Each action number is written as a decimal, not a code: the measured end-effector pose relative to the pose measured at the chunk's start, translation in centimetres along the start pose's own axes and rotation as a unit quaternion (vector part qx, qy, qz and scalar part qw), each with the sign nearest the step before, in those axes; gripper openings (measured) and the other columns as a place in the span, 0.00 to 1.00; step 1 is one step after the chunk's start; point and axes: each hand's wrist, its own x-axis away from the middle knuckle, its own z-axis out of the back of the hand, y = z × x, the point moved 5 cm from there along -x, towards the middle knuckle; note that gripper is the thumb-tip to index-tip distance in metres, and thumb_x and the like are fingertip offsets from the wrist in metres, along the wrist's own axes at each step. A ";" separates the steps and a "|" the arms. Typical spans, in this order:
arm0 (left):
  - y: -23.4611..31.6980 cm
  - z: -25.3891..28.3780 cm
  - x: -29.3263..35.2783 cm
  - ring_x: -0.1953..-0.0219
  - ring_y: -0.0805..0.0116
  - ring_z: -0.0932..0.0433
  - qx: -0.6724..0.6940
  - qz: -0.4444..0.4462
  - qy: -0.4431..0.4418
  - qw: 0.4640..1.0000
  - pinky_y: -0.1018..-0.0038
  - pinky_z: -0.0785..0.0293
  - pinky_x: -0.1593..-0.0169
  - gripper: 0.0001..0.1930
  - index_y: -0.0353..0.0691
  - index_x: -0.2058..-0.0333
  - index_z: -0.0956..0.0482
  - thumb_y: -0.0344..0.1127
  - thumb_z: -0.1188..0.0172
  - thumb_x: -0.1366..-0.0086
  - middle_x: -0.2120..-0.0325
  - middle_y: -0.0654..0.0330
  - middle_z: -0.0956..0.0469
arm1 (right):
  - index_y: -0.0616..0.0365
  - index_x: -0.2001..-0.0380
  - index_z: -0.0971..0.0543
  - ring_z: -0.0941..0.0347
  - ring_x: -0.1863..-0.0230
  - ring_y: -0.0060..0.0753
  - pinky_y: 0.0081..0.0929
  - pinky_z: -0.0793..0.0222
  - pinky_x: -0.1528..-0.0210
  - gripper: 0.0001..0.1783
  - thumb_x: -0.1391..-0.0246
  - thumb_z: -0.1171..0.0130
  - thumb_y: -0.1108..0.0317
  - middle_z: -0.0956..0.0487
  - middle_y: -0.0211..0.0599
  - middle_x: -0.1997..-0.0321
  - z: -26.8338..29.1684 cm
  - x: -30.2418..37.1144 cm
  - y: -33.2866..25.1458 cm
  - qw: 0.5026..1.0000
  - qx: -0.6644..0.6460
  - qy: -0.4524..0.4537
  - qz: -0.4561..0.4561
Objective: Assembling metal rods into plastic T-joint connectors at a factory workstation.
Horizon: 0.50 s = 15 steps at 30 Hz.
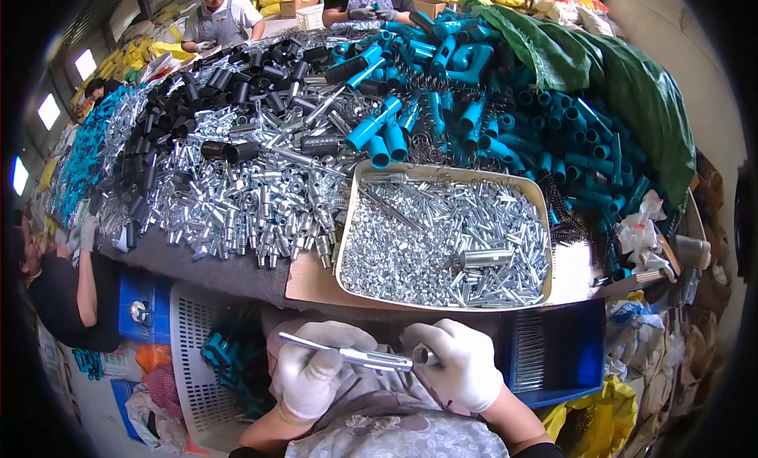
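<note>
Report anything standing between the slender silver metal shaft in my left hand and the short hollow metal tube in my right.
Nothing visible does. The slender silver metal shaft in your white-gloved left hand ends close beside the short hollow metal tube in your white-gloved right hand; whether they touch is unclear.

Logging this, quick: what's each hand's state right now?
Left hand: closed, holding a silver metal rod.
Right hand: closed, apparently holding a metal tube.
</note>
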 end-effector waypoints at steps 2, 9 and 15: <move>-0.8 -0.4 0.1 0.64 0.62 0.16 -0.054 0.033 -0.050 0.997 0.71 0.19 0.60 0.27 0.27 0.53 0.23 0.52 0.34 0.32 0.60 0.44 0.17 | 0.49 0.59 0.16 0.22 0.70 0.43 0.37 0.25 0.68 0.20 0.61 0.35 0.76 0.23 0.36 0.72 -0.5 0.1 -0.7 1.000 0.003 -0.005 0.005; -2.7 -0.1 -0.4 0.57 0.59 0.18 -0.188 -0.085 -0.073 0.976 0.67 0.22 0.54 0.25 0.29 0.60 0.16 0.53 0.36 0.33 0.58 0.47 0.18 | 0.51 0.64 0.15 0.21 0.68 0.46 0.39 0.23 0.66 0.16 0.60 0.37 0.77 0.21 0.37 0.70 -2.2 1.0 -0.4 0.999 -0.021 -0.010 -0.029; -3.8 -0.7 0.8 0.48 0.59 0.22 -0.280 -0.068 -0.110 0.951 0.70 0.23 0.49 0.20 0.34 0.55 0.13 0.43 0.27 0.39 0.46 0.48 0.23 | 0.55 0.60 0.21 0.21 0.63 0.46 0.41 0.24 0.63 0.18 0.58 0.34 0.72 0.23 0.39 0.65 -4.1 0.6 -0.7 0.997 -0.009 -0.072 -0.008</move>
